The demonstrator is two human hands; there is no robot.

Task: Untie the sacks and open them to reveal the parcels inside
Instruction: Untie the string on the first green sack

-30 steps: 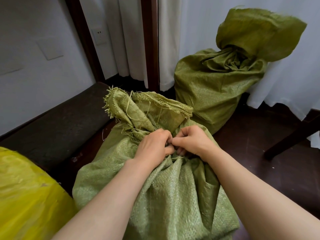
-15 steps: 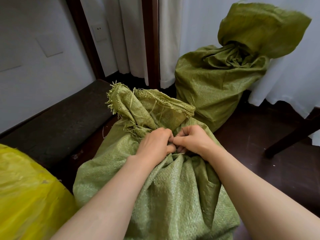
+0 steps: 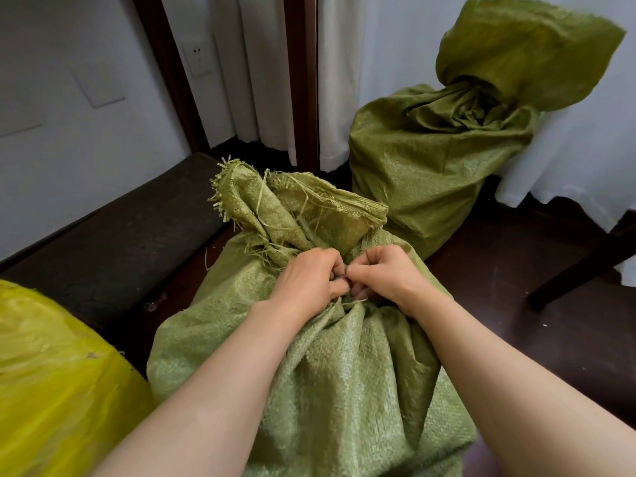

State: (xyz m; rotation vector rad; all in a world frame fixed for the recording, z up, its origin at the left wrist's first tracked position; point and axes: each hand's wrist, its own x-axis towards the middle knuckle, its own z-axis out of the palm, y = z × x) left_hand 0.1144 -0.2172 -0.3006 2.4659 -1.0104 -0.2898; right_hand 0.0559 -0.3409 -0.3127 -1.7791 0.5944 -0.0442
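Observation:
A light green woven sack (image 3: 344,380) stands in front of me, its neck gathered and its frayed top flopping away from me. My left hand (image 3: 309,280) and my right hand (image 3: 389,277) meet at the neck, fingers curled, pinching the tie there. The tie itself is mostly hidden between my fingers. A second, darker green sack (image 3: 430,160) stands behind to the right with its neck bunched and its top standing up. No parcels are visible.
A yellow sack (image 3: 51,383) fills the lower left corner. A dark padded bench (image 3: 113,242) runs along the left wall. White curtains (image 3: 268,80) hang behind, and a dark wooden furniture leg (image 3: 578,270) slants at the right on the dark floor.
Both hands stay at the sack's neck with only small finger movements. The view has shifted slightly.

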